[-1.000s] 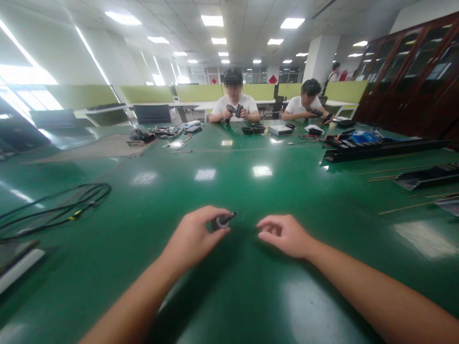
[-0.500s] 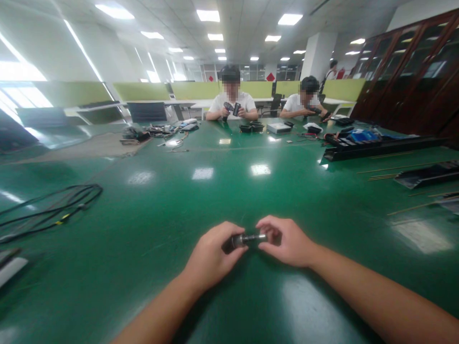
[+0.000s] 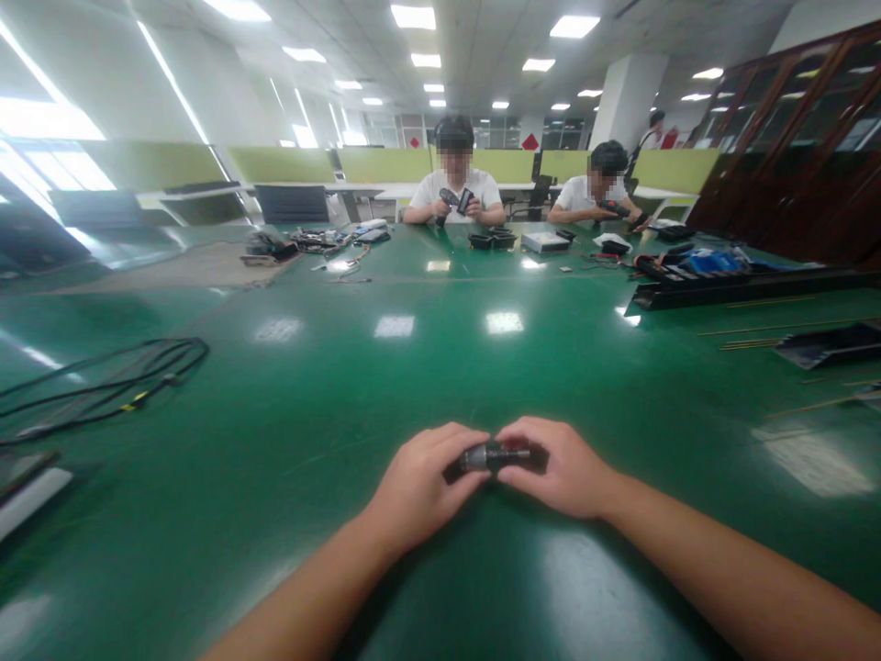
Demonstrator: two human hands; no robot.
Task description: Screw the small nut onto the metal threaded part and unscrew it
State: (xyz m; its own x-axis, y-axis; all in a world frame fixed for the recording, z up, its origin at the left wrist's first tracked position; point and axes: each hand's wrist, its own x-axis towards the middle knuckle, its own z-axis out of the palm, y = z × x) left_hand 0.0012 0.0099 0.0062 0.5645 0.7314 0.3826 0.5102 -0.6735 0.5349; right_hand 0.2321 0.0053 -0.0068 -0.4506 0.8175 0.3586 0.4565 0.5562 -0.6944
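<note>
Tool, short and dark [image 3: 474, 458], lies sideways between a person's two bare hands, low in the middle of the view, above a green table [image 3: 309, 367]. The left hand [image 3: 418, 482] pinches its thick end between thumb and fingers, opened only as wide as the tool's body. The right hand [image 3: 570, 470] curls around the thin end, thumb and fingers a little apart; whether they press on it or merely surround it cannot be told. The fingertips of both hands nearly meet at the middle.

The tool looks smooth and round, so it could roll or twist in the left pinch if the right fingers push or turn off its line. If the right hand has no real hold, a loosened left grip could drop it onto the glossy table, where it might roll. With fingertips so close, skin could get nipped if any part moves. Black cables [image 3: 170, 379] lie well apart, to the left.
</note>
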